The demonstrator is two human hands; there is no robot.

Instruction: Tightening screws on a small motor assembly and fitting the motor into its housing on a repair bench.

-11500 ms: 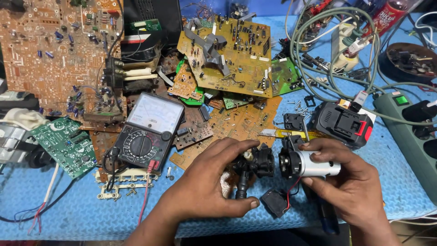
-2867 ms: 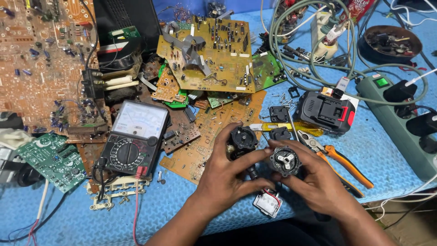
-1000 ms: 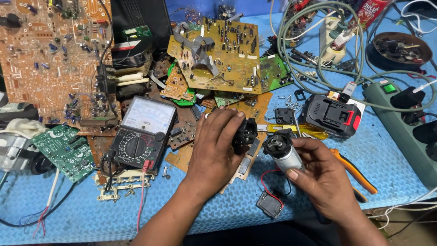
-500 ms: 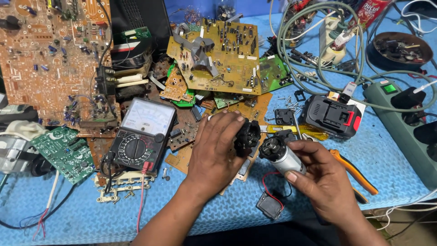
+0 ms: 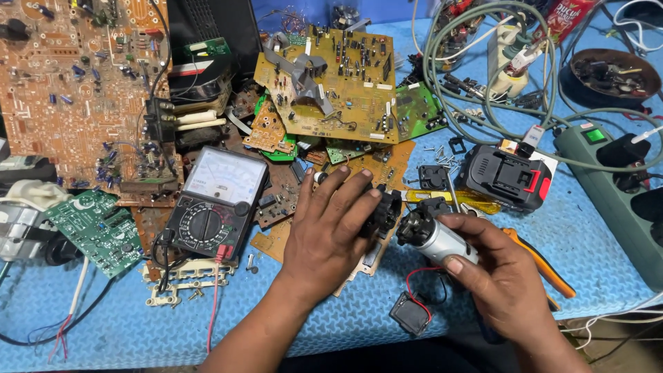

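Two bare hands work at the middle of a cluttered blue bench, seen from a head camera looking down. Left hand (image 5: 330, 228) curls its fingers around a black gearbox (image 5: 384, 211), gripping it just above a tan board. Right hand (image 5: 498, 276) clasps a small silver motor (image 5: 434, 237) between thumb and fingers, its dark front end pointing at the gearbox; the two parts sit just beside each other, apparently not yet joined. Red and black wires run from the motor down to a small black switch (image 5: 410, 313) lying on the bench. By this look the motor is out of any housing and the mating of motor and gearbox is unfinished. Around the hands: an analog multimeter (image 5: 215, 202) to the left, a pile of circuit boards (image 5: 330, 86) behind, a black and red battery pack (image 5: 507, 177) to the right, orange-handled pliers (image 5: 539, 259) near the right hand, and a green power strip (image 5: 611, 200) at the far right edge
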